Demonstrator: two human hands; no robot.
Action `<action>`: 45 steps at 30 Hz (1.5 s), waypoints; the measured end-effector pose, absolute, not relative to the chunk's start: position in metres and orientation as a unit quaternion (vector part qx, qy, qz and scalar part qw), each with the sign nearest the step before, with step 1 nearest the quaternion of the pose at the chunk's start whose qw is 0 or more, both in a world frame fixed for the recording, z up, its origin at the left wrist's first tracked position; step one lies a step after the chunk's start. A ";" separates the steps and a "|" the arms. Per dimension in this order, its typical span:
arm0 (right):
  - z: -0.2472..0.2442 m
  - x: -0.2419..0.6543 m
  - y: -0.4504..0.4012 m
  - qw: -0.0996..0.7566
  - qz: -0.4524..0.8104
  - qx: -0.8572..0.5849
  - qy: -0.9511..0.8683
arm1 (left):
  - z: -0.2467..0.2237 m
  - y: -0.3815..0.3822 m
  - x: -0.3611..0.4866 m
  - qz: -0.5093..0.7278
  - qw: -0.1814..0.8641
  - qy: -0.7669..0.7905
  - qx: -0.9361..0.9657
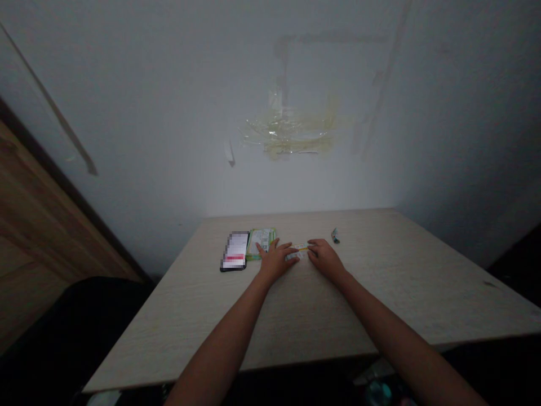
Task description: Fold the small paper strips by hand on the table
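Note:
A small printed paper piece [301, 247] lies flat on the table between my hands. My left hand [275, 259] rests with its fingers spread, some on the paper's left part and the thumb reaching over a green-edged printed packet [261, 241]. At the paper's right end my right hand [324, 256] touches the edge with its fingertips, its thumb and fingers apart. Left of the packet lies a phone [235, 251] with a lit, partly blurred screen. What is under my fingers is hidden.
A small crumpled wrapper [335, 235] sits on the pale wooden table [313, 321], right of and beyond my right hand. The wall [296, 186] with old tape stands at the table's back edge. A dark shape is at the lower left.

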State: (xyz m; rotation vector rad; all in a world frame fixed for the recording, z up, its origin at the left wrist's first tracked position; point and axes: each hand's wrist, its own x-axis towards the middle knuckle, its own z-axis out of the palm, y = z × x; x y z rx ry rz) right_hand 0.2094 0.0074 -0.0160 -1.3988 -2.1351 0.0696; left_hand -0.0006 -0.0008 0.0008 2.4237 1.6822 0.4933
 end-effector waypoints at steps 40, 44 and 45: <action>-0.010 0.201 -0.001 0.283 0.058 -0.453 -0.843 | 0.010 0.001 -0.010 0.191 0.043 0.506 0.840; -0.009 0.201 -0.001 0.283 0.064 -0.456 -0.842 | 0.012 0.000 -0.009 0.197 0.019 0.469 0.861; -0.009 0.200 -0.001 0.281 0.065 -0.458 -0.841 | 0.011 0.001 -0.008 0.198 0.013 0.460 0.866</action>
